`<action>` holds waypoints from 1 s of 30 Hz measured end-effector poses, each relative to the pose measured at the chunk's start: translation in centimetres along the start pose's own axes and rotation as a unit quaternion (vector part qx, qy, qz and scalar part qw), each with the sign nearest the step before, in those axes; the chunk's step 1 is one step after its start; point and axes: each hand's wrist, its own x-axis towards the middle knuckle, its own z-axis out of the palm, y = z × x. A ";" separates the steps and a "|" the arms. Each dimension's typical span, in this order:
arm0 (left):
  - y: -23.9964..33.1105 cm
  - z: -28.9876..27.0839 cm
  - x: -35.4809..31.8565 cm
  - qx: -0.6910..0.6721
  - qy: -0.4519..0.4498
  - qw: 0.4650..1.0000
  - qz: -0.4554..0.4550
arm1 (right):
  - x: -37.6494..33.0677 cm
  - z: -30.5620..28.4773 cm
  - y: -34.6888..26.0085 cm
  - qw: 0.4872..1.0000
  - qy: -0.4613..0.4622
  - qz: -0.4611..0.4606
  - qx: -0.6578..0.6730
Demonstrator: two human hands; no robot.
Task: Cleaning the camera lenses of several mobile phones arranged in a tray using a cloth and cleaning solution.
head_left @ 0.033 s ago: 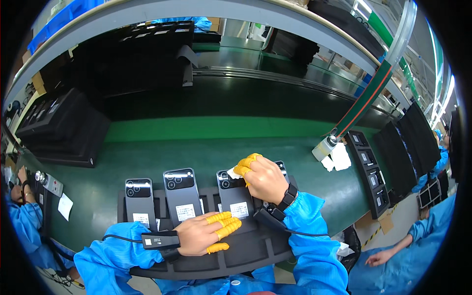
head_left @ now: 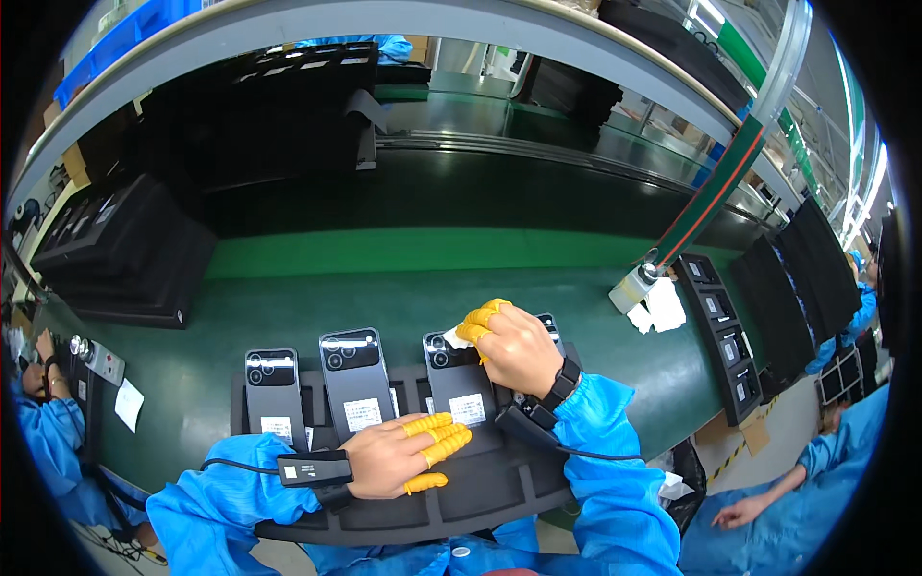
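Note:
Between the yellow-cotted fingers of my right hand (head_left: 519, 355) a small white wipe (head_left: 455, 338) is pinched against the camera end of a dark grey phone (head_left: 448, 384). My left hand (head_left: 401, 457), also in yellow finger cots, lies with fingers stretched out at that phone's lower end, below its white label. To the left, two more grey phones, one in the middle (head_left: 351, 379) and one at the far left (head_left: 273, 396), rest face down in the black foam tray (head_left: 480, 490). A fourth phone (head_left: 549, 324) shows partly behind my right wrist.
On the green bench stand a dispenser bottle (head_left: 634, 288) beside white wipes (head_left: 665, 307), and another bottle (head_left: 96, 359) at left near a white paper (head_left: 128, 405). Stacked black trays (head_left: 125, 259) rise at back left; a loaded tray (head_left: 718, 336) lies right. Co-workers sit on both sides.

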 end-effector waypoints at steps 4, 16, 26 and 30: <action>-0.1 -0.2 0.2 -0.001 0.004 1.000 0.012 | 0.1 0.3 0.2 0.999 0.029 -0.021 0.006; 0.5 -1.0 1.2 -0.005 -0.011 1.000 -0.026 | -0.1 1.3 1.0 1.000 0.025 -0.017 0.005; 0.1 -0.9 0.6 0.007 -0.005 1.000 -0.026 | 0.0 1.7 0.8 1.000 0.007 -0.013 0.021; 0.0 -1.1 1.0 -0.007 0.001 1.000 -0.013 | 0.2 1.1 0.6 0.999 0.028 -0.010 0.025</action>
